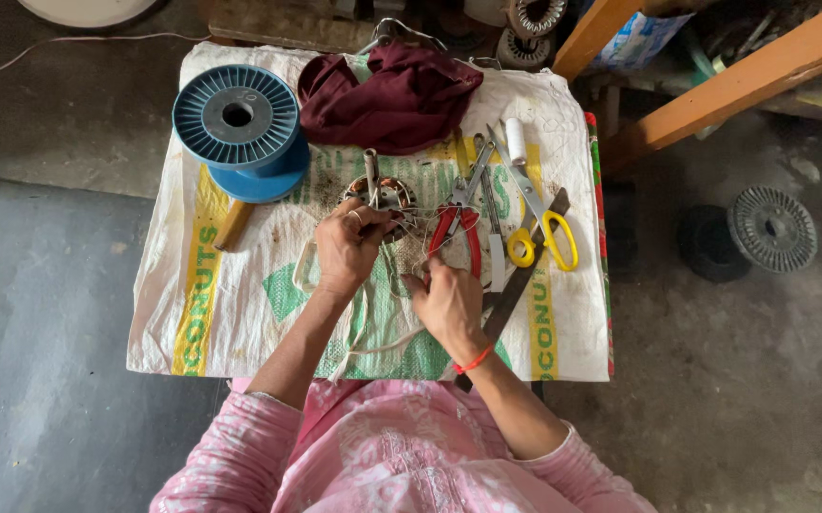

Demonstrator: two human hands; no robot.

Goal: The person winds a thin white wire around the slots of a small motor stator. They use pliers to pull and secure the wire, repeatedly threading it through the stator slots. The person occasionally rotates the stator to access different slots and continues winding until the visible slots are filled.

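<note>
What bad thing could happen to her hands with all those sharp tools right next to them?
The right hand works right beside the red-handled pliers and yellow-handled scissors, so a slip might nick a finger. The thin wire at the left hand could perhaps snag or tangle on the motor part.

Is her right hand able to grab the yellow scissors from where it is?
Probably yes. The right hand sits just left of the yellow scissors, which lie open on the sack; only the red pliers lie between.
</note>
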